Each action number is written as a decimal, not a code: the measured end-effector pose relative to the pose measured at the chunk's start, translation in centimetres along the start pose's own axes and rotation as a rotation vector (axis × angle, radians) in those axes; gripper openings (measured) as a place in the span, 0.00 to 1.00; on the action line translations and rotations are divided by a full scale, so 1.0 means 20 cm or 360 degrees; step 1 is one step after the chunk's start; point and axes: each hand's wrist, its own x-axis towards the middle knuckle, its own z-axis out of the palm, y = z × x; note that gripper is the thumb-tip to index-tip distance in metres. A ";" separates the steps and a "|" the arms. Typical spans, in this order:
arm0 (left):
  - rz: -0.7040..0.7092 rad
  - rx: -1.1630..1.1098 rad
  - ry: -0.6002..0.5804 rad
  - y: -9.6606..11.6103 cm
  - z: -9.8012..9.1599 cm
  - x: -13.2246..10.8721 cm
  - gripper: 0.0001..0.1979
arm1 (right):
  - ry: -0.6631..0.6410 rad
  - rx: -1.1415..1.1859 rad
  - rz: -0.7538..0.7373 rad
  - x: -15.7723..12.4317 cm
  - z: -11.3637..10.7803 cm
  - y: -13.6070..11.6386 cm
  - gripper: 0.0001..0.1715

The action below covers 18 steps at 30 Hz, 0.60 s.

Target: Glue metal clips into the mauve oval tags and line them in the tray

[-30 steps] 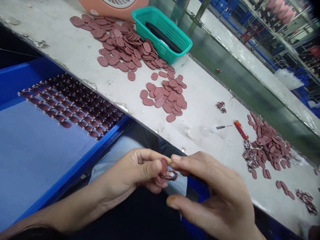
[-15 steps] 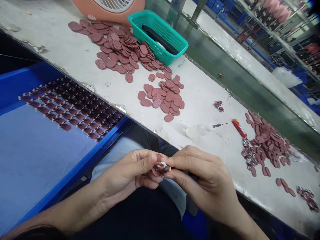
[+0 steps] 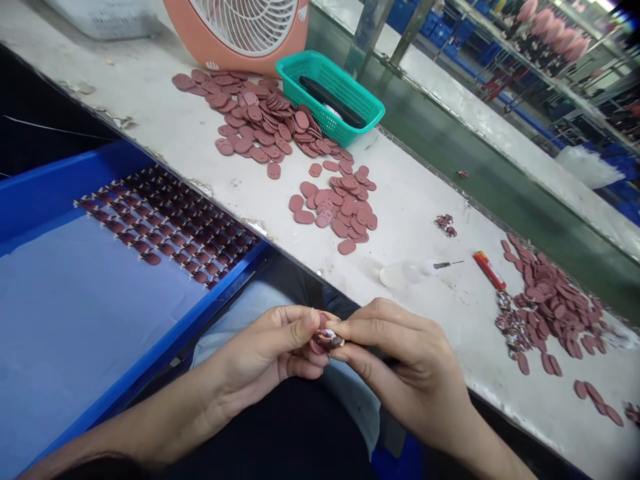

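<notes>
Fingers (image 3: 370, 328) of left hand (image 3: 260, 350) and right hand (image 3: 405, 367) pinch a maroon oval (image 3: 325, 341); blue tray (image 3: 165, 340) left, ovals (image 3: 545, 300) right.

Beyond the right hand (image 3: 410, 367), a red lighter (image 3: 489, 270) is lying on the desk (image 3: 415, 200) just beside a needle tool (image 3: 443, 265), while farther off a teal plastic basket (image 3: 330, 87) is sitting near a peach desk fan (image 3: 240, 27).

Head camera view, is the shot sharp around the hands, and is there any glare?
Head view: the piece pinched between the left hand and right hand looks slightly soft; the white table is evenly lit; glare shows only at the top right corner.
</notes>
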 end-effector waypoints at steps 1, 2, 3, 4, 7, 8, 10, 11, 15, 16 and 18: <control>0.0005 0.0007 -0.0003 0.00 -0.01 0.00 0.20 | -0.0007 0.0005 0.0009 0.00 0.00 0.00 0.09; 0.0008 0.0013 -0.0012 0.00 -0.01 0.00 0.20 | -0.0010 0.0014 0.0016 0.01 0.00 0.00 0.09; 0.0011 0.0020 -0.0029 0.00 -0.02 0.00 0.20 | -0.0014 0.0025 0.0023 0.01 0.00 0.00 0.10; 0.0011 0.0026 -0.0052 0.00 -0.02 0.00 0.20 | -0.0023 0.0036 0.0028 0.01 0.00 0.00 0.10; 0.0010 0.0049 -0.0121 0.00 -0.03 -0.01 0.21 | -0.0074 0.0067 0.0058 0.02 -0.01 0.00 0.11; 0.0013 0.0055 -0.0133 0.01 -0.04 -0.01 0.21 | -0.0090 0.0076 0.0070 0.02 -0.02 0.00 0.12; 0.0014 0.0060 -0.0140 0.02 -0.04 -0.01 0.22 | -0.0101 0.0066 0.0075 0.03 -0.02 0.00 0.14; 0.0009 0.0059 -0.0153 0.02 -0.04 -0.01 0.23 | -0.0090 0.0035 0.0061 0.03 -0.02 0.00 0.14; 0.0125 0.0085 -0.0016 0.03 -0.06 -0.02 0.32 | 0.0167 -0.0335 -0.0094 0.05 0.02 0.01 0.12; 0.0230 0.0101 0.0109 0.03 -0.06 -0.03 0.30 | 0.0270 -0.0460 -0.0152 0.06 0.04 0.02 0.13; 0.0490 0.0143 0.0377 0.03 -0.04 -0.04 0.25 | 0.0457 -0.0691 -0.0290 0.07 0.11 0.04 0.15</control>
